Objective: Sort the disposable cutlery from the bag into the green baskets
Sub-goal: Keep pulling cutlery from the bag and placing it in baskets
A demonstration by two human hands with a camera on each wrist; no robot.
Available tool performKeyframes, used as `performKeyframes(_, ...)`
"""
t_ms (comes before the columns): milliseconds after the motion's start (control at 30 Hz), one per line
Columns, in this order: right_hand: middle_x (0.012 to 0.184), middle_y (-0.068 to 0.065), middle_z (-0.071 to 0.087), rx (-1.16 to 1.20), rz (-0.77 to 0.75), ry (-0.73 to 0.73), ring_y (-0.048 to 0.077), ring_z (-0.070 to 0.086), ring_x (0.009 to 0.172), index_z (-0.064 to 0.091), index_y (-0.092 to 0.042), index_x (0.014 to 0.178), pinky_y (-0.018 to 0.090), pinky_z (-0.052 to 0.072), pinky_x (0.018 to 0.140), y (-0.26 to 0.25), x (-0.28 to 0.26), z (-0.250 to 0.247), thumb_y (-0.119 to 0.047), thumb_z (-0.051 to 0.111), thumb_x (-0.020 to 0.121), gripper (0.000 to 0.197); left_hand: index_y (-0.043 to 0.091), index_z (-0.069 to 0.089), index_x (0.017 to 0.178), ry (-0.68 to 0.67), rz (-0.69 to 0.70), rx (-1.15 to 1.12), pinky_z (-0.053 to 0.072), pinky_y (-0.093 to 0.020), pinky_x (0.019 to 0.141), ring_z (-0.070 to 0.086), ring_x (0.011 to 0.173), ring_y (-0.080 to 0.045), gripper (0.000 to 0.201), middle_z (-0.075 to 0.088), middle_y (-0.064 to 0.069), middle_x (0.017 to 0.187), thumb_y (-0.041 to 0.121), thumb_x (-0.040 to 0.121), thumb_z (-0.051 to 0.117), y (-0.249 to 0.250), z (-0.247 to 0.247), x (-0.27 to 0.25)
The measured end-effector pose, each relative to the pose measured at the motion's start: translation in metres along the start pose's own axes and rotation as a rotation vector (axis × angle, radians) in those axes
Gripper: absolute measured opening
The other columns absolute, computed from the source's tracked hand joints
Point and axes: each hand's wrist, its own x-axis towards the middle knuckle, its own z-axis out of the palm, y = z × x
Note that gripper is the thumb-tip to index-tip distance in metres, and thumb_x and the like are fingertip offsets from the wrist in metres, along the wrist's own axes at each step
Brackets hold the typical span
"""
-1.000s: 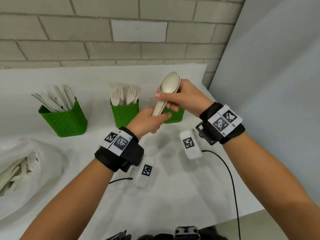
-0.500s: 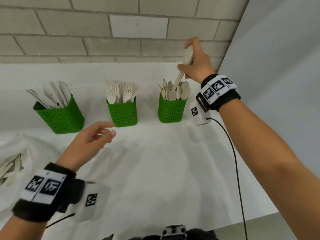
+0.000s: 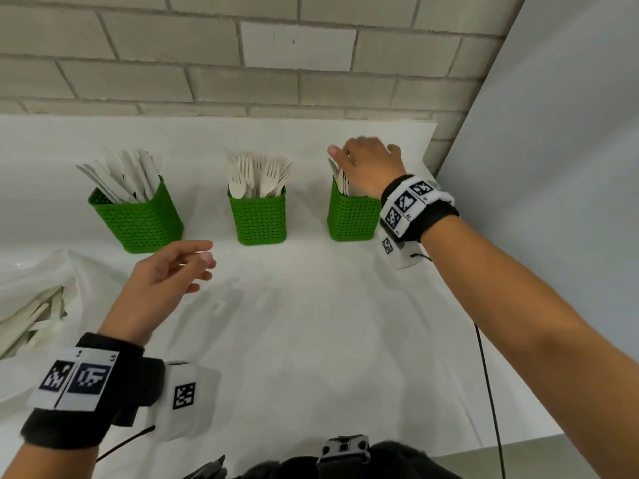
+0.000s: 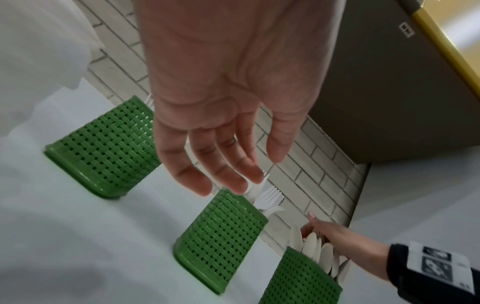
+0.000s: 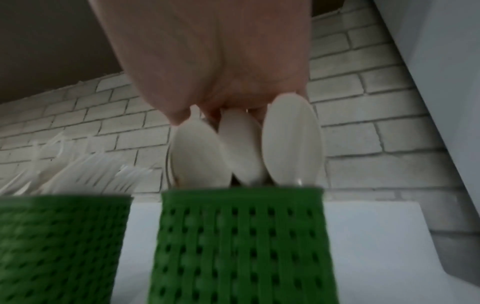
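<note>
Three green baskets stand in a row on the white table (image 3: 311, 340), and the fork basket (image 3: 258, 216) in the middle serves as the marker. To its left the knife basket (image 3: 138, 219) is packed with knives (image 3: 128, 174); the forks (image 3: 257, 174) fill the middle one; to its right the spoon basket (image 3: 351, 216) holds a bunch of spoons (image 5: 241, 148) standing bowl-up.

The right hand (image 3: 370, 167) rests on top of those spoons, fingers fairly straight and laid over the bowls; whether any finger still pinches a spoon cannot be told, since the palm hides the contact. The left hand (image 3: 162, 281) hovers in front of the fork basket, nearer the person, fingers loosely spread and holding nothing.

Far left of the fork basket, the plastic bag (image 3: 38, 292) still shows pale cutlery (image 3: 31, 316) inside. So the sorting looks well advanced, with all three baskets fairly full, yet a handful remains in the bag to be taken out and sorted.
</note>
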Motion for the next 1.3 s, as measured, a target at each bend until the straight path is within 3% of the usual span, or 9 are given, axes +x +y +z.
performKeyframes(133,0.134,0.007,0.051,0.172,0.053,0.019,0.027,0.045,0.125,0.049,-0.016,0.128,0.050,0.022,0.111,0.008,-0.009,0.000,-0.042,0.013,0.101,0.052,0.024,0.064,0.098,0.011,-0.011,-0.017,0.048,-0.028,0.077,0.063,0.068,0.002,0.016,0.066,-0.002,0.089,0.014,0.091,0.054,-0.002,-0.001,-0.003)
performKeyframes(300,0.157,0.004,0.020,0.108,0.062,-0.102,0.020,0.016,0.145,0.026,-0.028,0.147,0.045,0.013,0.117,0.023,-0.004,0.004,-0.039,0.018,0.102,0.047,0.024,0.064,0.097,0.019,-0.023,-0.028,0.048,-0.030,0.078,0.063,0.067,0.002,0.015,0.065,-0.002,0.089,0.015,0.092,0.054,-0.002,-0.002,-0.001)
performKeyframes(533,0.153,0.004,0.030,0.163,0.073,-0.004,0.023,0.024,0.141,0.031,-0.021,0.146,0.042,0.017,0.115,0.011,-0.003,0.002,-0.034,0.024,0.102,0.047,0.027,0.064,0.095,0.092,0.025,-0.017,0.049,-0.028,0.077,0.063,0.070,0.001,0.015,0.069,0.008,0.078,0.017,0.092,0.054,0.007,-0.027,-0.003)
performKeyframes(767,0.140,0.014,0.046,0.429,-0.367,0.280,0.025,0.033,0.137,0.048,-0.008,0.134,0.029,0.024,0.109,-0.094,-0.028,-0.010,-0.029,0.036,0.098,0.043,0.029,0.065,0.093,0.356,0.139,0.083,0.050,-0.012,0.062,0.063,0.067,0.001,0.017,0.069,0.015,0.072,0.015,0.093,0.053,0.029,-0.122,-0.029)
performKeyframes(867,0.127,0.002,0.057,0.605,-0.561,0.028,0.010,0.050,0.114,0.053,-0.016,0.131,0.011,0.034,0.089,-0.160,-0.057,-0.006,-0.028,0.039,0.100,0.036,0.025,0.066,0.088,0.355,0.043,0.241,0.051,-0.010,0.060,0.063,0.065,0.002,0.022,0.071,0.016,0.072,0.009,0.093,0.052,0.021,-0.167,-0.040)
performKeyframes(933,0.121,-0.004,0.061,0.652,-0.638,-0.247,0.003,0.053,0.103,0.057,-0.018,0.127,0.005,0.037,0.082,-0.197,-0.074,0.005,-0.028,0.042,0.099,0.032,0.022,0.068,0.087,0.209,-0.113,0.380,0.053,-0.013,0.065,0.066,0.069,-0.004,0.022,0.073,0.007,0.078,0.008,0.092,0.052,0.008,-0.181,-0.041)
performKeyframes(1100,0.124,0.005,0.060,0.485,-0.775,-0.556,0.017,0.053,0.115,0.059,-0.011,0.123,0.013,0.033,0.083,-0.295,-0.087,0.050,-0.012,0.039,0.098,0.032,0.016,0.066,0.111,-0.089,-0.279,0.881,0.042,-0.022,0.077,0.060,0.091,-0.016,0.024,0.067,0.002,0.102,0.019,0.093,0.050,-0.030,-0.193,-0.033)
performKeyframes(1200,0.129,0.010,0.057,0.181,-0.823,-0.664,0.025,0.051,0.119,0.058,-0.009,0.124,0.022,0.038,0.092,-0.339,-0.082,0.076,-0.009,0.037,0.097,0.034,0.006,0.062,0.110,-0.158,-0.296,1.058,0.040,-0.027,0.080,0.058,0.100,-0.025,0.029,0.065,-0.011,0.110,0.026,0.094,0.049,-0.050,-0.194,-0.022)
performKeyframes(1300,0.105,0.016,0.059,-0.129,-0.843,-0.649,0.030,0.055,0.097,0.061,-0.001,0.107,0.025,0.040,0.069,-0.356,-0.073,0.091,-0.006,0.038,0.095,0.026,0.006,0.052,0.119,-0.142,-0.232,1.119,0.038,-0.025,0.083,0.054,0.108,-0.028,0.038,0.058,-0.013,0.118,0.032,0.092,0.053,-0.067,-0.204,-0.016)
